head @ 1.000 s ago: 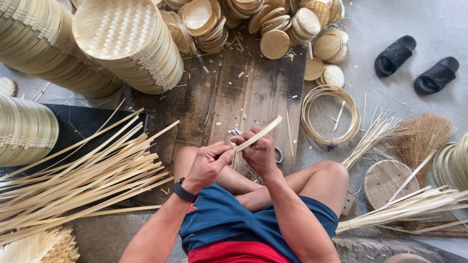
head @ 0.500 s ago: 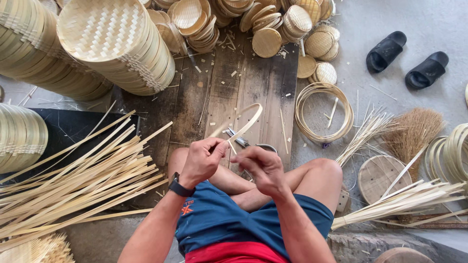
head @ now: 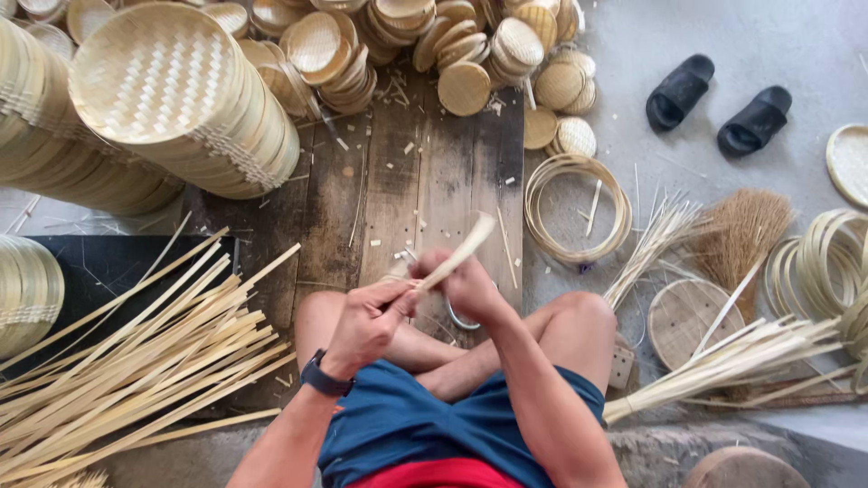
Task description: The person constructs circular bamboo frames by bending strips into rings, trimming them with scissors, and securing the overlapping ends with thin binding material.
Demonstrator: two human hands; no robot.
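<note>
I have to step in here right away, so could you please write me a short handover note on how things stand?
Left hand: closed on the near end of a bamboo strip.
Right hand: gripping the same strip further along; its far end sticks up, slightly bent.
A metal ring lies under the hands on the wooden board.
Loose strips lie to the left, coiled hoops to the right, finished woven trays stacked ahead.
Done: many trays. Left: this strip is not yet a closed hoop.

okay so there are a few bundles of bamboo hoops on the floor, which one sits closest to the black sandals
The hoop coil lying flat beside the wooden board, just below the black sandals. The other hoops stand stacked at the frame's right edge, beyond the broom.
</note>
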